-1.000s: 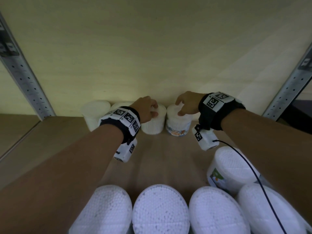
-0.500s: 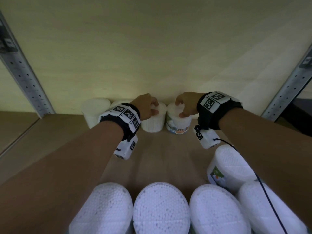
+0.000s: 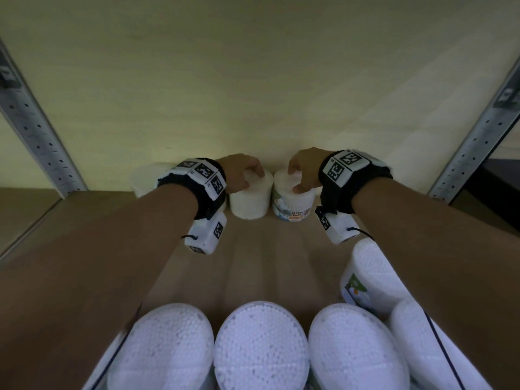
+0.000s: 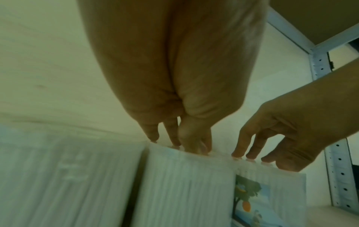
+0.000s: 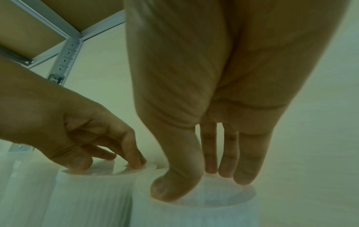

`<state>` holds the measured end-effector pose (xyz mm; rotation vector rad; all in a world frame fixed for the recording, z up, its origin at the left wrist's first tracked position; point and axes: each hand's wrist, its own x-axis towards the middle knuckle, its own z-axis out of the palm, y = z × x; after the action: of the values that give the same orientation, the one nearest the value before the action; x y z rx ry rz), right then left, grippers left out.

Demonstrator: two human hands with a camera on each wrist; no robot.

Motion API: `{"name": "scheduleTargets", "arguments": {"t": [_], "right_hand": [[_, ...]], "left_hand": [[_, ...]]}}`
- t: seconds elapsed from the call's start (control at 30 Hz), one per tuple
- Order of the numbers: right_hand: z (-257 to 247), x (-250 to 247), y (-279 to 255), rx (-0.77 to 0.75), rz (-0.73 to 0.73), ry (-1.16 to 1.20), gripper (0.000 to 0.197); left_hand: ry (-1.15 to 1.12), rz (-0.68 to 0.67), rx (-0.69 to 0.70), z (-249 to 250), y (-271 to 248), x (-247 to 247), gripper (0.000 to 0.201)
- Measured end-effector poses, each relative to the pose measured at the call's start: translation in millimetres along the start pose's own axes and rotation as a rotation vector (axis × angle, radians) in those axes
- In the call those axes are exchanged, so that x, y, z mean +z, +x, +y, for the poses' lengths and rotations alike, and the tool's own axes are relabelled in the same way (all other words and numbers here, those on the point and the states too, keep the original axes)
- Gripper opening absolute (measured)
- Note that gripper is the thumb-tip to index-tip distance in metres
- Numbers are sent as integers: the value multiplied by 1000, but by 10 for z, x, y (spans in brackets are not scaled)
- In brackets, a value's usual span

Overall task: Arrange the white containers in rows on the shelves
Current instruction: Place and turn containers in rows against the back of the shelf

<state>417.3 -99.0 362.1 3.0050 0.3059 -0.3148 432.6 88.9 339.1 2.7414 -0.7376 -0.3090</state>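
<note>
Two white round containers stand side by side at the back of the wooden shelf (image 3: 267, 257). The plain container (image 3: 249, 202) is on the left and the labelled container (image 3: 292, 205) on the right. My left hand (image 3: 247, 171) has its thumb and fingertips set down on the plain one's lid (image 5: 101, 170). My right hand (image 3: 302, 170) rests its thumb and straight fingers on the labelled one's lid (image 5: 223, 198). Neither hand wraps round a container's side. A third white container (image 3: 146, 178) at the back left is partly hidden by my left wrist.
Several more white containers (image 3: 261, 347) line the shelf's front edge, and another labelled container (image 3: 368, 277) stands under my right forearm. Grey perforated uprights (image 3: 36, 136) (image 3: 472, 142) flank the bay. A pale back wall (image 3: 253, 80) lies right behind the back row.
Both hands stay on the same two lids. My forearms reach slightly farther in; the containers have barely shifted.
</note>
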Motion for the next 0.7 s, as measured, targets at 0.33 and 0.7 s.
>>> {"name": "scheduleTargets", "arguments": {"t": [0.33,0.7], "right_hand": [[-1,15,18,-7,17,12,57],[23,37,42,0,20,39,57]], "left_hand": [[57,287,-157,81,-12,163,44],[87,211,-123,59,17,168,48]]}}
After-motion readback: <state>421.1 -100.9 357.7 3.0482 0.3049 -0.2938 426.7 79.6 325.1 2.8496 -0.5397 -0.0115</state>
